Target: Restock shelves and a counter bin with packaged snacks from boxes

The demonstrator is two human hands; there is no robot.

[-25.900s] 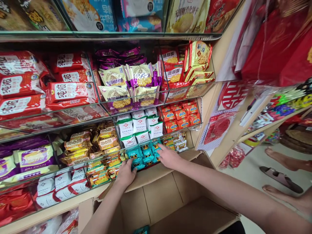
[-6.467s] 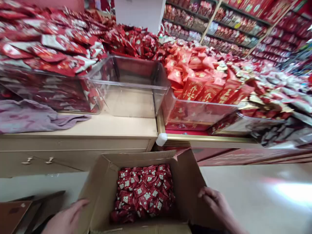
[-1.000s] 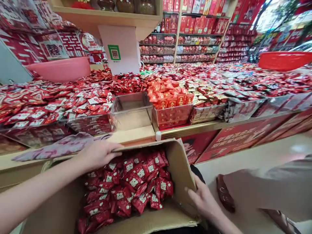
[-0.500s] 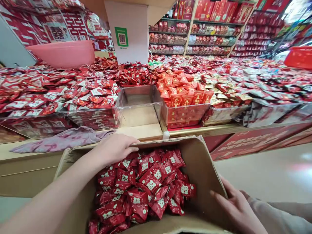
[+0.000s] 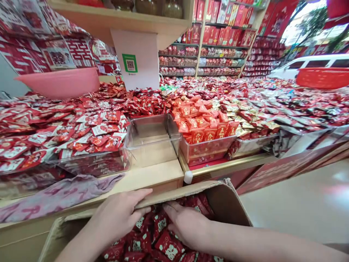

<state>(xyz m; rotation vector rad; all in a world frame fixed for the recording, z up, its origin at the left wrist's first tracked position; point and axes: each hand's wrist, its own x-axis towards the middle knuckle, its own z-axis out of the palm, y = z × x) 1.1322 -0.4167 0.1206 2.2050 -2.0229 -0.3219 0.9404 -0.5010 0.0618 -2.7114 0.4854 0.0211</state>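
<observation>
A cardboard box full of small red candy packets with pale printed characters is at the bottom of the view. My left hand grips the box's far wall, thumb inside and fingers over the rim. Inside the box, my right hand rests among the packets near that wall. Its thumb and index finger are apart, while the other fingers are partly hidden; no packet shows in its grasp. Just beyond the box, an empty clear plastic bin sits on a wooden ledge.
Clear bins heaped with red candy packets flank the empty bin, orange-red packets to its right. A purple cloth lies on the ledge. Behind stand a pink basin, a QR-code sign and a red basket.
My right hand has left the box's right side and moved in onto the packets. My left hand still holds the far wall. The box sits lower in view.
</observation>
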